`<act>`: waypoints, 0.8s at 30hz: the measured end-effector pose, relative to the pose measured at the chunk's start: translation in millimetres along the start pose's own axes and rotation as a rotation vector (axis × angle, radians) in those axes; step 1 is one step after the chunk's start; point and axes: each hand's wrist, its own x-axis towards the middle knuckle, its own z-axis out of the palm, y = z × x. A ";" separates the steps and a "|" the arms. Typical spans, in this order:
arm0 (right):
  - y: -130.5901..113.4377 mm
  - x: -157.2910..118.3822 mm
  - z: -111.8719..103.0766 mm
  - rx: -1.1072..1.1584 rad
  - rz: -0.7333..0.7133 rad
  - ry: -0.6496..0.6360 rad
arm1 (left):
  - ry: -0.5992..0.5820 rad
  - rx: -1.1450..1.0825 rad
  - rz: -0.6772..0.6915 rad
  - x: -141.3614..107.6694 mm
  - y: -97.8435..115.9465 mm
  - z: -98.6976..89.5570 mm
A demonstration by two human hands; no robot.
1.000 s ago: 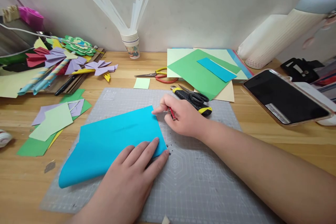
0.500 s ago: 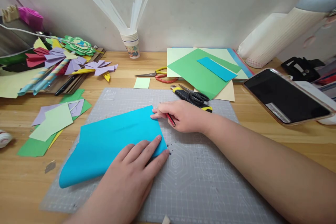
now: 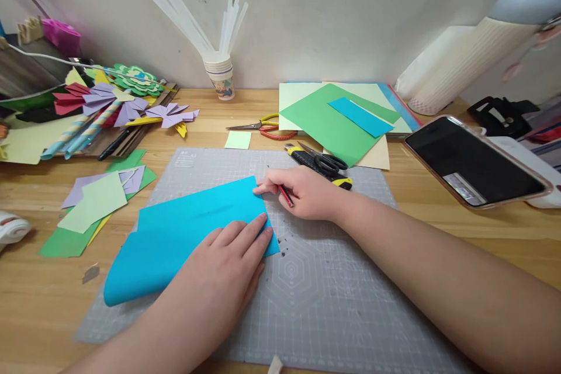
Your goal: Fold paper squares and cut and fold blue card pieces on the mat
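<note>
Wooden surface [image 3: 427, 201]: blue paper [image 3: 193, 219] bent over, apparently uncreased near the mat [image 3: 337, 274]'s left edge.
Left hand [image 3: 225, 260] lies on the paper, fingers close; right hand [image 3: 304, 193] grips a red stick [image 3: 286, 195].

Blue sheet [image 3: 175, 228]: paper (matt); desktop [image 3: 39, 315]: smooth wood

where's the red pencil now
Near the middle of the head view, the red pencil is in the right hand, by the upper right corner of the blue sheet, over the grey mat.
</note>
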 end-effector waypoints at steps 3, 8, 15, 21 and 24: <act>-7.5 -2.9 3.7 -0.038 -0.015 0.078 | 0.006 0.009 0.015 -1.9 -0.6 1.2; -10.2 -4.3 8.1 -0.285 -0.043 -0.064 | 0.020 0.019 0.013 -2.4 0.5 0.5; -9.4 -1.7 6.0 -0.339 0.033 -0.105 | 0.023 0.050 0.028 -10.3 10.8 -0.3; -11.4 0.1 5.5 -0.369 0.005 -0.113 | 0.185 0.053 0.008 -22.4 17.0 9.0; -12.1 0.3 4.6 -0.354 0.021 -0.112 | 0.224 0.052 -0.044 -27.7 19.8 12.0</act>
